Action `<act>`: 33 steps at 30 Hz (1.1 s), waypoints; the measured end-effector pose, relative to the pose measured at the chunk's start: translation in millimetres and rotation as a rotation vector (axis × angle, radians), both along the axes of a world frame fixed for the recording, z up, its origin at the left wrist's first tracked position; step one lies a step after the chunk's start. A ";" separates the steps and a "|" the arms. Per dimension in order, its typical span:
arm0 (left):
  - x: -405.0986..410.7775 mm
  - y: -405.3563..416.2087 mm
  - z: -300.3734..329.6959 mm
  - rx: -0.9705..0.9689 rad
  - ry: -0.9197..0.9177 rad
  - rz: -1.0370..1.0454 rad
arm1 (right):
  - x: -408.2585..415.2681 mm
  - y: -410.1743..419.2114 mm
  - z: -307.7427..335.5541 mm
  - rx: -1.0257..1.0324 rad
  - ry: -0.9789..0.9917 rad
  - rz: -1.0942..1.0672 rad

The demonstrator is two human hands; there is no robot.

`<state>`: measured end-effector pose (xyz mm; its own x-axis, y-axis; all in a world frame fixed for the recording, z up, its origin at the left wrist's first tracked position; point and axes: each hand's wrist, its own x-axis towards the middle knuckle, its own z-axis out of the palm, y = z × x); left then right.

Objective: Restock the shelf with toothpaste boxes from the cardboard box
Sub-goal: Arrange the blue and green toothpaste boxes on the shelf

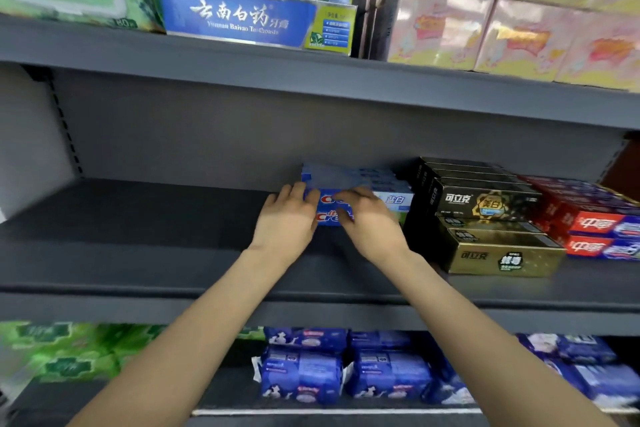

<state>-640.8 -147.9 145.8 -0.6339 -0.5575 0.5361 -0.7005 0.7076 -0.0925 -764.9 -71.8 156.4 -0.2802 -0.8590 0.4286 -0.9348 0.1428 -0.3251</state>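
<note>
The stacked toothpaste boxes (360, 196) are set on the middle shelf (138, 236), just left of the neighbouring stacked cartons (485, 215), with both hands (287, 218) (370, 222) placed before them.

The shelf (138, 218) is dark grey. On it, Crest toothpaste boxes (391, 199) are blue and white with red lettering; neighbouring boxes (485, 204) are black and gold, and those by the right edge (595, 225) red with blue.

Both hands on the Crest stack

Left hand (285, 218) and right hand (369, 218) touch blue Crest toothpaste boxes (394, 199) on the grey shelf (156, 218), beside black-gold boxes (485, 204).
</note>
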 end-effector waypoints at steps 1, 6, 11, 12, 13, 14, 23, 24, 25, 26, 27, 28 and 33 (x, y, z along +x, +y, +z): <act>11.5 9.1 -1.8 -0.022 0.036 -0.002 | 9.1 9.1 -1.9 -0.007 0.003 0.014; 88.7 75.6 -23.2 0.093 0.196 -0.008 | 73.5 57.8 -26.4 -0.019 -0.090 0.129; 176.0 139.2 -50.6 0.314 0.239 0.094 | 162.2 98.6 -54.2 0.053 -0.204 0.221; 193.4 148.7 -56.1 0.349 0.241 0.116 | 180.9 104.7 -59.9 0.080 -0.211 0.243; 211.9 157.9 -61.7 0.383 0.235 0.146 | 199.9 110.5 -66.2 0.112 -0.213 0.264; 231.6 165.8 -67.9 0.421 0.221 0.179 | 218.9 115.2 -72.7 0.148 -0.216 0.283; 440.3 195.3 -122.8 0.696 0.139 0.485 | 404.5 123.4 -124.4 0.490 -0.204 0.559; 463.2 195.4 -129.2 0.726 0.140 0.519 | 426.6 122.0 -133.2 0.520 -0.197 0.578; 484.9 194.7 -135.3 0.749 0.137 0.560 | 447.8 120.2 -142.8 0.555 -0.192 0.596; 506.2 193.2 -142.4 0.767 0.124 0.601 | 468.3 118.8 -152.1 0.590 -0.189 0.616; 526.8 190.4 -150.1 0.784 0.102 0.631 | 488.0 117.4 -161.2 0.626 -0.189 0.629; 546.4 187.1 -158.3 0.807 0.078 0.642 | 506.5 115.7 -170.2 0.654 -0.191 0.632; 621.0 176.3 -203.1 0.971 -0.217 0.541 | 576.1 112.7 -213.4 0.804 -0.180 0.582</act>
<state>-19.8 28.4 -57.3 -0.2097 -0.9070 -0.3653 -0.9725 0.1548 0.1738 -188.8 40.9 -57.0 0.2714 -0.8984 -0.3453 -0.8755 -0.0814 -0.4764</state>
